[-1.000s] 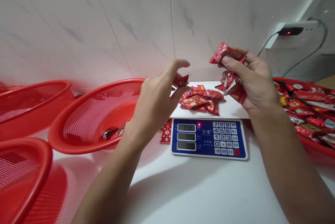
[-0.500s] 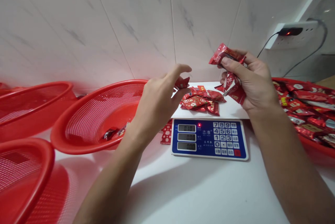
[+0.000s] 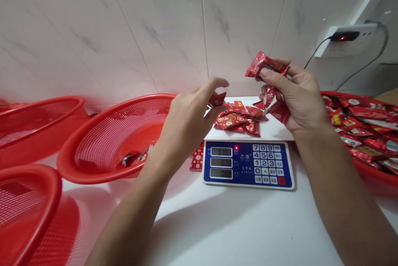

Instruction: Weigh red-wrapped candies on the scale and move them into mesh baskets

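A blue-faced electronic scale (image 3: 248, 163) stands on the white counter, with a small pile of red wrapped candies (image 3: 239, 118) on its white pan. My right hand (image 3: 297, 96) is raised over the pan's right side, closed on several red candy packets (image 3: 268, 87); one is pinched at the fingertips. My left hand (image 3: 189, 120) hovers at the pan's left edge, fingers curved and apart, holding nothing, fingertips close to a red candy (image 3: 217, 99).
Three red mesh baskets sit to the left; the nearest to the scale (image 3: 115, 137) holds a few dark candies. A red tray heaped with candies (image 3: 363, 129) lies at the right. One red packet (image 3: 197, 159) lies beside the scale. A wall socket with a plug (image 3: 345, 40) is upper right.
My right hand with its packets has drifted slightly left. My left hand has edged a little right and lower, closer to the pile.
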{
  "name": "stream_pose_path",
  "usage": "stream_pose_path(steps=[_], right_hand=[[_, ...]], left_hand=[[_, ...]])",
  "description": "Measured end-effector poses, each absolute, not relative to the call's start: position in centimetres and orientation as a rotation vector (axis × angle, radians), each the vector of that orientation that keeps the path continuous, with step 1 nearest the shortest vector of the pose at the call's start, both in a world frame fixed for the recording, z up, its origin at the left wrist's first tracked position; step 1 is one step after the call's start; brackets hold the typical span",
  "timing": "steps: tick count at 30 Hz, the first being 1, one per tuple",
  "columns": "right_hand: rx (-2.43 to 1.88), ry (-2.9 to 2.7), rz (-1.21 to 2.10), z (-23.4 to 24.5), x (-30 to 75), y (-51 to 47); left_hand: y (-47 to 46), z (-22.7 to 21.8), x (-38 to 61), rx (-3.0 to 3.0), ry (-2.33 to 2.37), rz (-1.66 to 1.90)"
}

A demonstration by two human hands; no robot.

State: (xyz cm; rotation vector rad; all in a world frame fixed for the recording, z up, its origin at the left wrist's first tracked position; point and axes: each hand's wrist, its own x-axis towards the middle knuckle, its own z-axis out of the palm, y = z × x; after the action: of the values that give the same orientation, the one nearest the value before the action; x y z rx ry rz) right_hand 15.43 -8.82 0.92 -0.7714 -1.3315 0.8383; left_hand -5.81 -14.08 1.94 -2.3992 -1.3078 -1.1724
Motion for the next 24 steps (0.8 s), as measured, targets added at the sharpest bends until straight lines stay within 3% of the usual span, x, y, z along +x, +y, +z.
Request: stream_pose_path(steps=[18,24], right_hand=[[-0.842,-1.335,0.807,1.5,15.3,-9.5],[-0.773,-1.234,1.135,2.3,14.6,-10.7]], left_hand=[[-14.0,1.8,-5.5,-2.413,-1.313,-1.198],[-13.9,2.0,-5.4,-2.412,-1.415,-1.607]])
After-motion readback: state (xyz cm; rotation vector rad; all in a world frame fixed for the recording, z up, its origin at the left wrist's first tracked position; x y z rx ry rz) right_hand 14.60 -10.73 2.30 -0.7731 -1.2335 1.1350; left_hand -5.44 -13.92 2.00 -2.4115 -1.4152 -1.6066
